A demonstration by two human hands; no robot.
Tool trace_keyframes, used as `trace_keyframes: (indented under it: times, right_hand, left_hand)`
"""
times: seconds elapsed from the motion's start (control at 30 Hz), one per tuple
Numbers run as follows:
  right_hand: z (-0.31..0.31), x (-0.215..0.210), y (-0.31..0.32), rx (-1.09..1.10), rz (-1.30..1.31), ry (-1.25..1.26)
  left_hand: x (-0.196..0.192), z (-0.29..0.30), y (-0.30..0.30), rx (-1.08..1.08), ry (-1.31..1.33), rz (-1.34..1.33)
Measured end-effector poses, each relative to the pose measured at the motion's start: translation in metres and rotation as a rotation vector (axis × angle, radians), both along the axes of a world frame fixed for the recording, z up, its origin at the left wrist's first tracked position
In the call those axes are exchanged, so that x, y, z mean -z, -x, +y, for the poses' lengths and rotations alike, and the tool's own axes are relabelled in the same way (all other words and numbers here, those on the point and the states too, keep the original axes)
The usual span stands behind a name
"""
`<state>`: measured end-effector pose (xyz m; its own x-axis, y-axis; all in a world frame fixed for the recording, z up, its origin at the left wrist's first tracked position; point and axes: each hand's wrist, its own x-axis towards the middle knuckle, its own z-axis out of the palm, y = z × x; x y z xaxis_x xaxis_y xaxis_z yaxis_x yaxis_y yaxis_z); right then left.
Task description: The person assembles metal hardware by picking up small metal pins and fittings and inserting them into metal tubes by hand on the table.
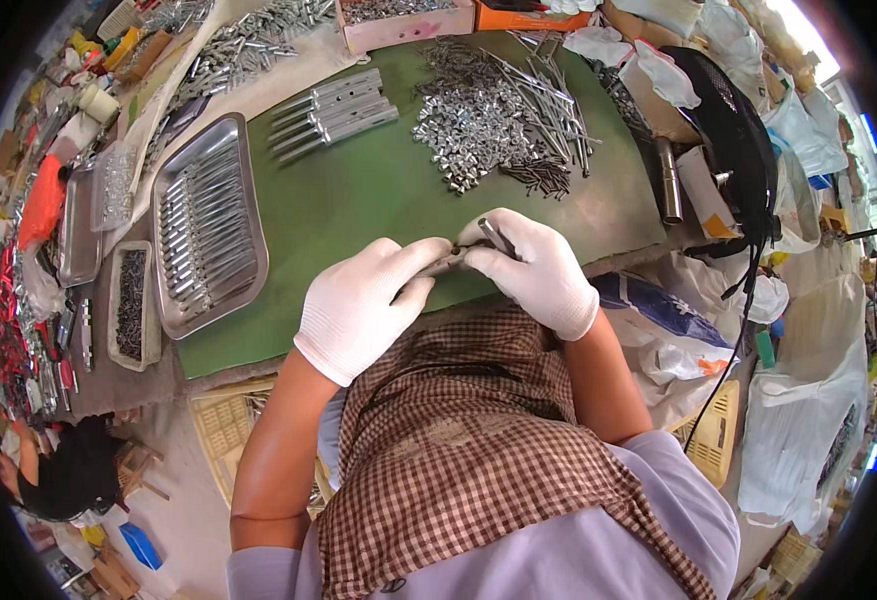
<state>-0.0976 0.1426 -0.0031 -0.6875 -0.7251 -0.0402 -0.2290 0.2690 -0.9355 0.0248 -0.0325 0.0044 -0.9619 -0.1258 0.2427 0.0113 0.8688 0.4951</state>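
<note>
Both hands, left hand (359, 305) and right hand (534, 270), pinch a metal part (459, 258) we steady over the tabletop's (359, 200) near edge, close for alignment.

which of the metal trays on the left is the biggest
The steel tray at the green mat's left edge, filled with long metal rods; the others beside it are smaller.

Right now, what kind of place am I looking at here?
Most likely a small hardware assembly workshop. A green work mat carries a heap of small metal fittings, a steel tray holds rows of finished metal rods, and both gloved hands fit a small metal part together.
</note>
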Motion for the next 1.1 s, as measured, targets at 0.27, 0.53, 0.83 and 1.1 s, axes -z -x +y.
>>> trace_keyframes:
  times: [0.27, 0.53, 0.83, 1.1]
  right_hand:
    - [-0.004, 0.004, 0.014, -0.01, 0.128, 0.036]
    - [-0.071, 0.004, 0.086, -0.109, 0.876, -0.175]
    - [-0.071, 0.0, 0.098, -0.146, 0.92, -0.543]
    - [-0.073, -0.003, 0.123, -0.04, 0.929, -0.24]
  left_hand:
    - [-0.003, 0.007, 0.001, -0.078, 0.087, -0.077]
    - [0.004, 0.02, 0.003, -0.136, 0.221, -0.16]
    - [0.006, 0.018, 0.001, -0.129, 0.211, -0.15]
    - [0.006, 0.018, 0.006, -0.123, 0.211, -0.156]
